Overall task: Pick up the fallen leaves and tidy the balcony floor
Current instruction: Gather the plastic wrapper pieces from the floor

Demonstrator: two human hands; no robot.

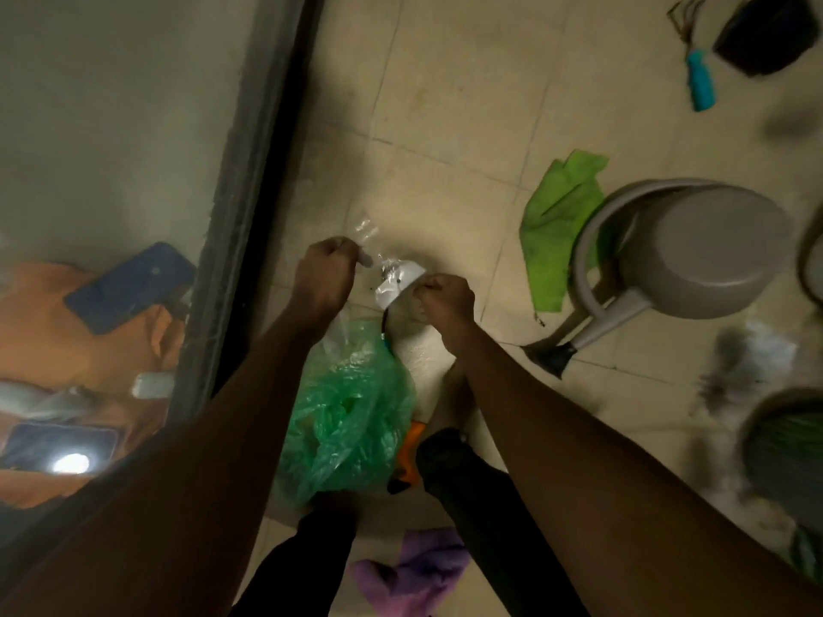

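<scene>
Now both hands, left hand point(327, 273) and right hand point(445, 300), pinch a clear bag point(394, 276) (green bag point(352, 407) beneath).

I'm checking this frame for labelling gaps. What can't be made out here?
Head view:
1. Contents of the clear plastic bag, pinched by the left hand and right hand: dark specks, too small and blurred.
2. Orange object: mostly hidden by the green bag and a leg.
3. Round pot at the right edge: cut off, motion-blurred.
4. Black pot, top right: cut by the top edge.
</scene>
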